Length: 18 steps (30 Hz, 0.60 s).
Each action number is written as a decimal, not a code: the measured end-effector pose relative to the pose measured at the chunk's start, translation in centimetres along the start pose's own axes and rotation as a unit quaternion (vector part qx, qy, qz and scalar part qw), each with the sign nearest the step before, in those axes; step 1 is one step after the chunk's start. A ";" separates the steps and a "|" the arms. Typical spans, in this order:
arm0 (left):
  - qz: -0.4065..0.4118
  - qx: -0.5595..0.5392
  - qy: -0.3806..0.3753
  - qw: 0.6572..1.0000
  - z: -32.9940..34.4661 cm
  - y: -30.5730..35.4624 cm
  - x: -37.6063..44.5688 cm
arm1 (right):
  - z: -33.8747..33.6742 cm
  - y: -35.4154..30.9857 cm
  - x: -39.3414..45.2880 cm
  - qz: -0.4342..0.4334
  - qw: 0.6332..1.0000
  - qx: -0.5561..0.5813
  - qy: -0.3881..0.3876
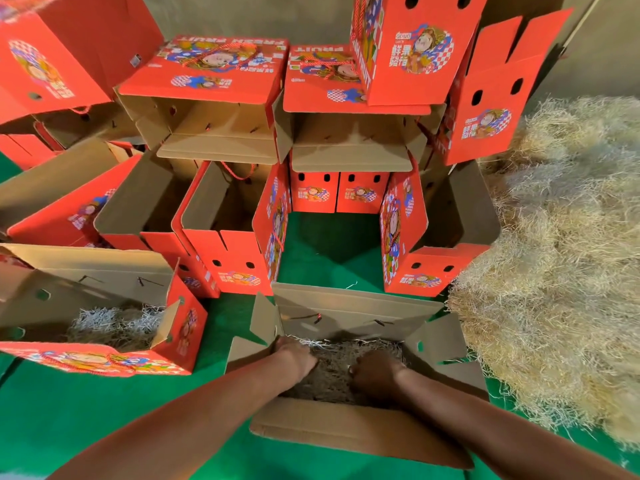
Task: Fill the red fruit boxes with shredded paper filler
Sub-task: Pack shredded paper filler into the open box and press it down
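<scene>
While both forearms reach in from 6 o'clock, the left hand (294, 356) and right hand (375, 374) are down inside the open box (346, 429) at the bottom centre, on the shredded paper filler (337, 355) that covers its bottom. The fingers of both hands are sunk in the shreds, so I cannot tell whether they are clenched or flat. At 9 o'clock of this box a second box (86, 285) lies open with a smaller wad of filler (114, 323) inside. At 3 o'clock a large loose pile of filler (561, 271) spreads over the green floor (104, 410). From 10 to 1 o'clock, stacked red fruit boxes (221, 74) stand open and unfilled.
</scene>
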<state>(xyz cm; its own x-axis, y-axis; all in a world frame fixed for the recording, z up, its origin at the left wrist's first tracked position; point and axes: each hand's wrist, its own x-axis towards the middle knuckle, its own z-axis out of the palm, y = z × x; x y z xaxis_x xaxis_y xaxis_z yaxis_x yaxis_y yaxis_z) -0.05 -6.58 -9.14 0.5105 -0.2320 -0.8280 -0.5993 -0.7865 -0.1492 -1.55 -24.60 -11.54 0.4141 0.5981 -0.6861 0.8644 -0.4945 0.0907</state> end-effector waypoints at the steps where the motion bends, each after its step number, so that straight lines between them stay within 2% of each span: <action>1: 0.003 0.005 0.011 1.000 -0.2 0.1 -0.2 | -0.3 0.1 -0.2 -0.007 1.000 -0.002 0.003; 4: 0.020 0.014 0.071 0.997 -0.4 0.6 -0.8 | -0.8 0.5 -0.4 0.014 0.999 0.017 0.024; 7: 0.079 -0.027 0.156 0.984 -0.4 0.7 -1.2 | -0.3 0.8 0.0 0.069 0.995 0.036 0.065; 9: 0.099 -0.103 0.116 0.983 -0.1 0.6 -1.3 | 0.3 1.1 0.2 0.098 0.993 0.058 0.029; 11: 0.070 -0.173 0.049 0.981 0.4 0.6 -1.3 | 0.9 1.2 -0.1 0.103 0.991 0.080 0.002; 14: 0.066 -0.204 -0.023 0.976 0.3 0.3 -1.1 | 1.0 1.6 -1.7 0.115 0.986 0.118 0.027; 16: 0.080 -0.236 -0.013 0.968 -1.1 -0.3 -1.9 | -0.4 2.2 -3.4 0.125 0.977 0.149 0.089; 18: 0.096 -0.247 0.045 0.963 -2.5 -1.1 -3.4 | -3.1 2.9 -5.9 0.138 0.961 0.189 0.150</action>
<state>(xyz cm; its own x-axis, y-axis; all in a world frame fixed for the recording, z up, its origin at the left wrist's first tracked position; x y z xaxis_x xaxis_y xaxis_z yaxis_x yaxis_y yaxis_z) 0.45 -6.36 -4.84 0.4844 -0.4319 -0.7608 -0.3323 -0.8953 0.2967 -0.56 -27.64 -5.05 0.7253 0.5376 -0.4301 0.5680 -0.8203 -0.0674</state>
